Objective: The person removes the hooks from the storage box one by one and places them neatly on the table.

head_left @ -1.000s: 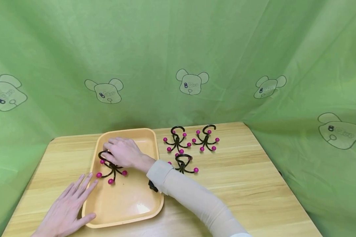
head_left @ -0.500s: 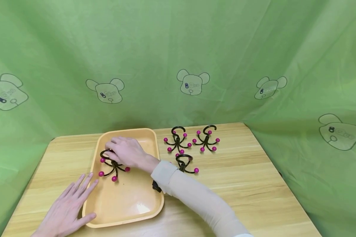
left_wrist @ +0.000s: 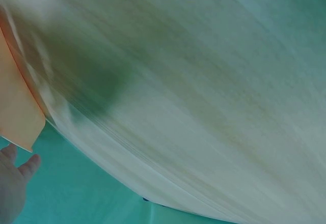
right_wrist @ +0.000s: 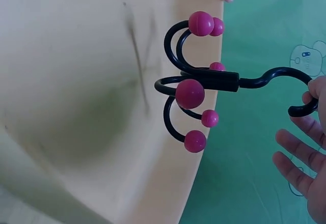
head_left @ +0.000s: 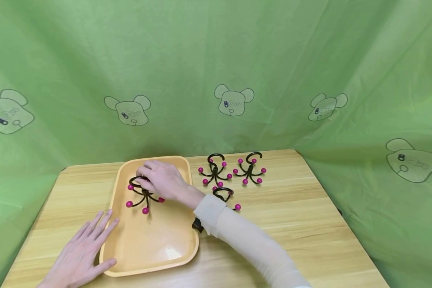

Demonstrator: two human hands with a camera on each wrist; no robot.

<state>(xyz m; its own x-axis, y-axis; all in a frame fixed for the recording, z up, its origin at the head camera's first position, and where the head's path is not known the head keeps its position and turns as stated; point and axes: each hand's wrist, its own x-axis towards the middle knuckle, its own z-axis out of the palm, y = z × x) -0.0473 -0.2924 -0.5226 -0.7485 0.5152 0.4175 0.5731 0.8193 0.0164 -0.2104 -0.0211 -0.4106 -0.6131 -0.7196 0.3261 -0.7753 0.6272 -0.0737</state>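
Note:
My right hand (head_left: 163,181) pinches the curved top of a black hanging hook (head_left: 145,193) over the tan tray (head_left: 155,244). Prongs tipped with pink balls spread from the bottom of its stem. In the right wrist view the thumb and forefinger grip the end of this hook (right_wrist: 221,80), while the other fingers (right_wrist: 298,150) stand loose. My left hand (head_left: 80,252) lies at the tray's left rim, fingers spread and straight. The left wrist view catches only part of that hand (left_wrist: 11,188) beside the tray's edge (left_wrist: 20,107).
Right of the tray, two matching hooks (head_left: 215,171) (head_left: 250,170) stand upright on the wooden table (head_left: 291,224). A third hook (head_left: 223,189) is nearer, partly hidden by my right sleeve (head_left: 252,236). Green cloth (head_left: 187,132) hangs around the table's back and sides.
My right hand has moved right and slightly toward the back, carrying the hook with it across the tray. The left hand and the other hooks have stayed in place.

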